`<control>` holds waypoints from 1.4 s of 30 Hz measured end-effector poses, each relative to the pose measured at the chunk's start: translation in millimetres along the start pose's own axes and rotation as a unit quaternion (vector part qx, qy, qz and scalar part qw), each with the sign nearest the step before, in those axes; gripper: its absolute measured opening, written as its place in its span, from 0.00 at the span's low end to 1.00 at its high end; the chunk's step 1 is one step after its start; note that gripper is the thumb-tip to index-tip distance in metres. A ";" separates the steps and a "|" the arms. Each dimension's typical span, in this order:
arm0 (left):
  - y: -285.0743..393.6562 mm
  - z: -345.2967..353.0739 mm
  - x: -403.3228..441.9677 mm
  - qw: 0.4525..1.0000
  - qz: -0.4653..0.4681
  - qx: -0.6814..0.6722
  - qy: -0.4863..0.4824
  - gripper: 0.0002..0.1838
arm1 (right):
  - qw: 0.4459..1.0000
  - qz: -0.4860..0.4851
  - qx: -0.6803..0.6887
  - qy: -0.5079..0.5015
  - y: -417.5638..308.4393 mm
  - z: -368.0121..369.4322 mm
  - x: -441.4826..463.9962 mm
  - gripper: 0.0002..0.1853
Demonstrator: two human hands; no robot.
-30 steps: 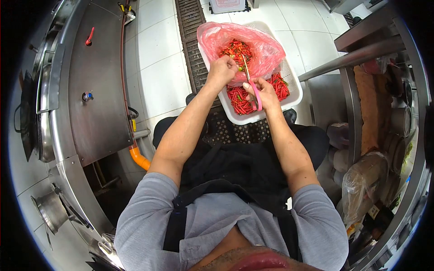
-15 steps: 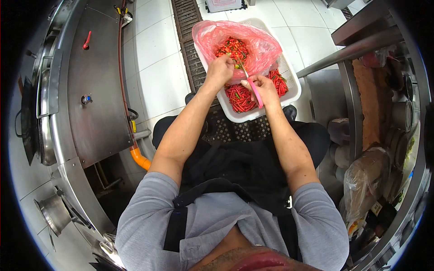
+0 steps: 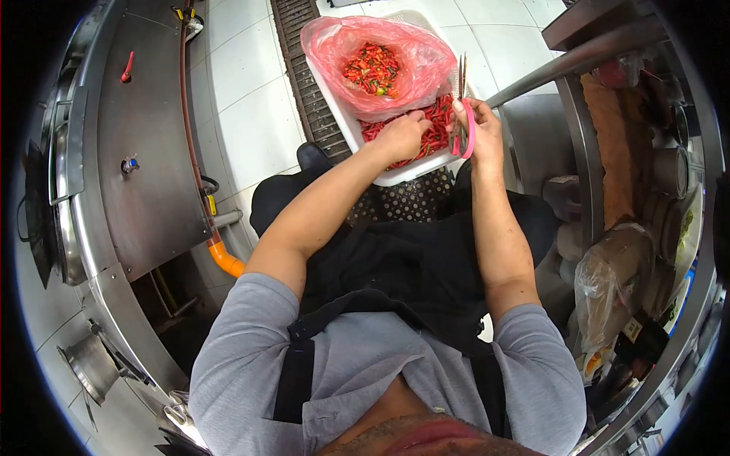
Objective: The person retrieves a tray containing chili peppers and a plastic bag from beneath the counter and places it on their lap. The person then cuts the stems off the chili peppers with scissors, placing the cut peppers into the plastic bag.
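Observation:
My right hand (image 3: 480,131) grips pink-handled scissors (image 3: 469,133) above the right side of a white plastic basket (image 3: 391,180), blades pointing away from me. My left hand (image 3: 403,138) is down at a pile of whole red chilies (image 3: 437,125) in the near part of the basket. Its fingers are curled against the chilies, and whatever they pinch is hidden. Behind the pile, a pink plastic bag (image 3: 418,57) lies wide open in the basket with cut red and green chili pieces (image 3: 371,68) inside.
A metal floor drain grate (image 3: 299,72) runs left of the basket over white tiles (image 3: 247,99). Steel kitchen equipment (image 3: 152,152) lines the left side. To the right, a metal shelf rack (image 3: 582,144) holds stacked dishes and a plastic-wrapped item (image 3: 608,281).
My left hand has left the bag opening and come down to the whole chilies. The scissors have moved from over the bag to the right, blades now upright in view.

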State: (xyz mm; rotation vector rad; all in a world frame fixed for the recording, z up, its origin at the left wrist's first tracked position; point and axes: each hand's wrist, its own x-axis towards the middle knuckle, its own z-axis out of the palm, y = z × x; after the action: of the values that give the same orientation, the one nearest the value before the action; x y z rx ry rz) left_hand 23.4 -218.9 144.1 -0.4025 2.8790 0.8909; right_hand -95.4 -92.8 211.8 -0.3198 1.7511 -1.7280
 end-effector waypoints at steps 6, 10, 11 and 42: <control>5.5 23.7 4.5 0.996 0.018 0.079 0.049 0.21 | 1.000 0.009 0.026 0.001 0.9 -14.5 -8.0 0.18; 8.0 18.0 11.2 0.994 0.025 0.105 -0.017 0.15 | 1.000 0.010 0.023 0.002 5.1 -19.8 -6.3 0.22; 6.3 19.9 11.3 0.995 0.015 0.100 -0.007 0.14 | 1.000 0.014 0.023 0.002 7.0 -20.4 -4.8 0.23; -18.7 -86.8 0.3 0.790 -0.109 -0.526 0.295 0.09 | 0.982 0.101 0.022 -0.155 49.0 41.2 -20.4 0.19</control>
State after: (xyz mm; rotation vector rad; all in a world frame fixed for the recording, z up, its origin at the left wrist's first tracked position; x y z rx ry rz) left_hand 26.9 -283.0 205.4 -1.2346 2.2895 2.6359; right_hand -42.4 -108.7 173.6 -0.3579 1.4651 -1.4811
